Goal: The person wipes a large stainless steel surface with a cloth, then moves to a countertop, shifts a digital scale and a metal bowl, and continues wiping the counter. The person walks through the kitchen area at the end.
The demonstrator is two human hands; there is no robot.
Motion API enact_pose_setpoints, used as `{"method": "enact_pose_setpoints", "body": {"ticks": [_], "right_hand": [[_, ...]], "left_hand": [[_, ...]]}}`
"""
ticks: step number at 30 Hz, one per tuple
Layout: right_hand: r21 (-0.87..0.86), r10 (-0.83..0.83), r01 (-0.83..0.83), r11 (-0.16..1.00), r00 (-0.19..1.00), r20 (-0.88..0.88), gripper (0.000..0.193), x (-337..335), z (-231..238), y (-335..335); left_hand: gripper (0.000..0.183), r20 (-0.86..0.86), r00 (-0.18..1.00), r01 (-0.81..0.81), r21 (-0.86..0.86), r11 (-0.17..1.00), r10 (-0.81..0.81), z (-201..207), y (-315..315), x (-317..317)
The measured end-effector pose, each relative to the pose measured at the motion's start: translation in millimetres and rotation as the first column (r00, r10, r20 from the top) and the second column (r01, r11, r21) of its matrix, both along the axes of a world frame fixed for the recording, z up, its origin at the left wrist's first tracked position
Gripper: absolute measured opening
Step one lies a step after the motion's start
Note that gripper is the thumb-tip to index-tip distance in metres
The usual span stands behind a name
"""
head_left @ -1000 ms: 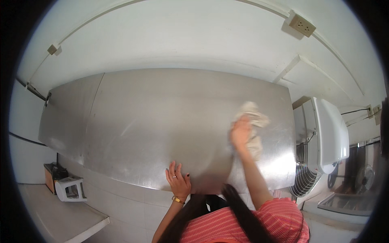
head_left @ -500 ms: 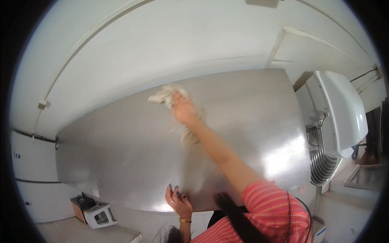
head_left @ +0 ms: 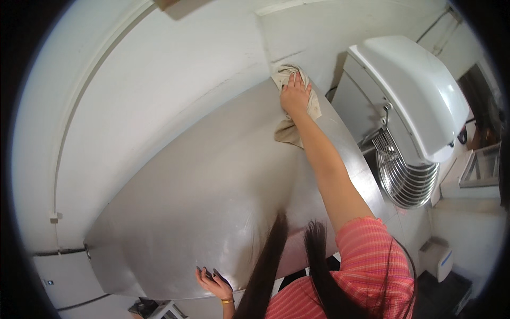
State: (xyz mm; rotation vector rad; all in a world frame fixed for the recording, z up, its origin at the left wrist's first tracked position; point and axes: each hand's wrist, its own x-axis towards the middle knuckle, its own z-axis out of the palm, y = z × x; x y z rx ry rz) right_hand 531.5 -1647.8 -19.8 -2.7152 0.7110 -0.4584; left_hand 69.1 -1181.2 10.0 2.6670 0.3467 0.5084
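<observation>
At the far right corner of a stainless steel table [head_left: 202,181], my right hand [head_left: 296,97] presses on a crumpled beige cloth [head_left: 289,132] and keeps hold of it, arm stretched out. Part of the cloth hides beneath the palm, and a loose fold trails toward me. The cloth's far end reaches the wall. By the table's near edge, my left hand [head_left: 215,283] is open with its fingers apart and a little bent, and nothing is in it. Whether its fingertips touch the metal I cannot tell.
A white wall [head_left: 159,90] runs along the table's far side. Close to its right end stands a large white mixer [head_left: 409,90] with a wire guard [head_left: 406,178]. A white bin [head_left: 436,258] is at the lower right. White cabinet doors [head_left: 69,279] lie beyond the left end.
My right hand has slid the cloth from the table's far middle to the far right corner. The view has swung right. My left hand stays near the front edge.
</observation>
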Motion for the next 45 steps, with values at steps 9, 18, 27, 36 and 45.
{"method": "enact_pose_setpoints", "body": {"ticks": [9,18,27,36,45], "right_hand": [[-0.025,-0.178,0.178,0.984,0.984,0.002,0.054,-150.4,0.8,-48.3],[-0.037,-0.294,0.293,0.956,0.955,-0.032,0.045,-379.2,11.4,-60.0],[-0.150,-0.006,0.003,0.989,1.000,-0.015,0.057,-447.5,-5.9,58.1],[0.103,0.755,-0.759,0.643,0.651,0.077,0.055,-482.0,21.9,206.9],[-0.186,0.366,-0.388,0.903,0.920,-0.141,0.056,-371.0,4.6,-33.8]], "left_hand": [[0.043,0.044,0.999,0.011,0.059,0.998,-0.013,1.8,-4.7,-6.0],[0.038,0.203,0.978,0.036,0.093,0.995,-0.055,2.1,3.4,-14.8],[0.037,0.166,0.981,-0.075,-0.168,0.983,0.103,4.4,26.5,-158.0],[0.037,-0.014,0.990,-0.143,-0.111,0.983,0.143,-13.7,20.9,-234.2],[0.038,-0.267,0.849,-0.484,-0.046,0.874,0.456,-56.6,1.5,-361.6]]}}
